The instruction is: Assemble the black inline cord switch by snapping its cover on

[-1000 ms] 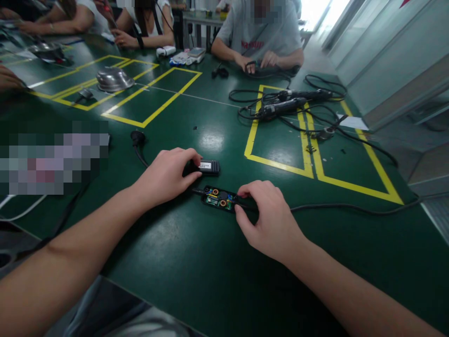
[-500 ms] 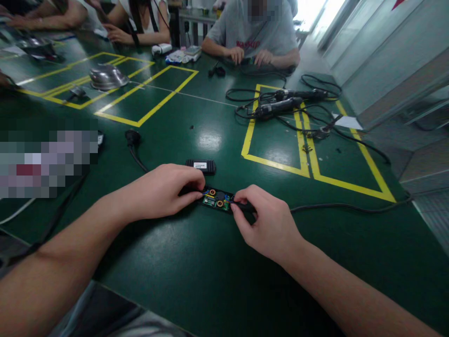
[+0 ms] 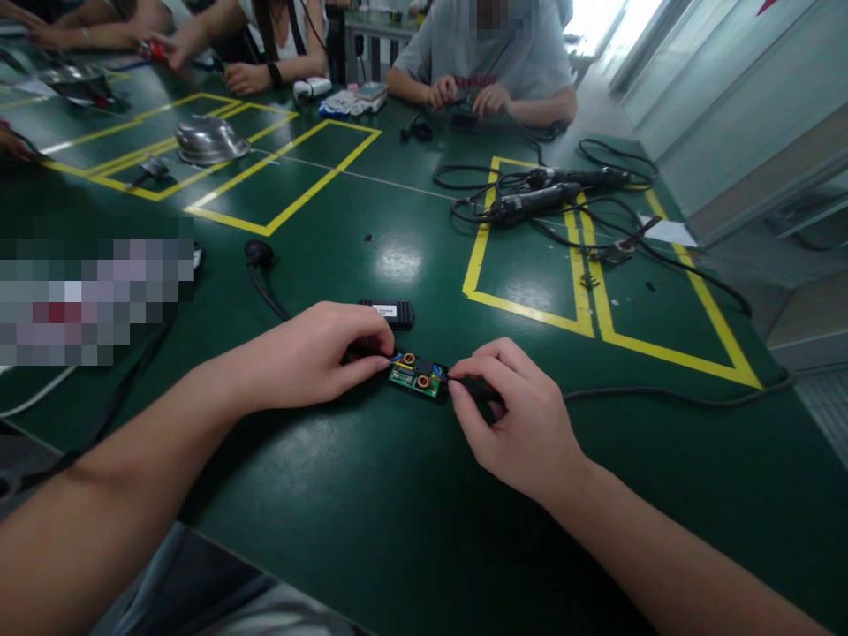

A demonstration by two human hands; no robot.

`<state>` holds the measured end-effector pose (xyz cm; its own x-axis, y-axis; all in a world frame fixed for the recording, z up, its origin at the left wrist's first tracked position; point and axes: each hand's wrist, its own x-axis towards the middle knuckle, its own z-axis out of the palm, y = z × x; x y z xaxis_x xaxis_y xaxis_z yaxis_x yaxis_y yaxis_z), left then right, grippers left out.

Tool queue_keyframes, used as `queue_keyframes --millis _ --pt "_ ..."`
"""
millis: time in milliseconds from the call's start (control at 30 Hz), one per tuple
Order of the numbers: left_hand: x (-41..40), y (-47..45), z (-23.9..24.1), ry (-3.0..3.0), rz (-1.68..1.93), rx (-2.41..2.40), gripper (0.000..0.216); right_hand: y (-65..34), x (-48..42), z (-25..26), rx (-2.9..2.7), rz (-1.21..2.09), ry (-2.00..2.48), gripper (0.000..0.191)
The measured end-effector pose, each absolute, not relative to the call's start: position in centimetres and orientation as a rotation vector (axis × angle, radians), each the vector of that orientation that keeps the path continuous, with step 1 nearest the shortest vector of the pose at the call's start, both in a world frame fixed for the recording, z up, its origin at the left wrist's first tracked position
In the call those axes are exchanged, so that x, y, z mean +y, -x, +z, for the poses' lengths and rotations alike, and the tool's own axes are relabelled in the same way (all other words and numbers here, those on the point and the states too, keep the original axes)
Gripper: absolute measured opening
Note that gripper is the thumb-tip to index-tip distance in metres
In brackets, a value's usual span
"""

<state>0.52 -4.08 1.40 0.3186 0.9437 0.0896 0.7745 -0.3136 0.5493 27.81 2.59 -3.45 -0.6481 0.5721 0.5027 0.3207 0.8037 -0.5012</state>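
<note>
Circuit board [image 3: 416,371]: green, 2 coppery rings [image 3: 420,382]; left grip [image 3: 324,353] and right grip [image 3: 520,411] pinch its wired ends.

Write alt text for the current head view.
A left hand holds one end of a rectangular green circuit board over a green table; a right hand pinches the black cable at its other end. A black ribbed cover lies behind.

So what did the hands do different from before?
The left hand let go of the black cover and came back toward the person, pinching at the left end of the circuit board. The right hand stayed at the board's right end, by the cable; the cover still lies just beyond.
</note>
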Motion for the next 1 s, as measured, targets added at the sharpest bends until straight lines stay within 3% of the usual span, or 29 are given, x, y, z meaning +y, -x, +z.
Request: queue_keyframes --millis 500,1000 --pt "-3.9 0.1 0.9 -2.146 0.556 1.487 0.011 -27.6 3.1 -3.7 -2.349 0.581 0.582 0.015" --pt "-3.7 -0.1 0.8 -2.195 0.501 1.491 0.013 -28.1 3.1 -3.7 -2.428 0.46 0.668 0.017"
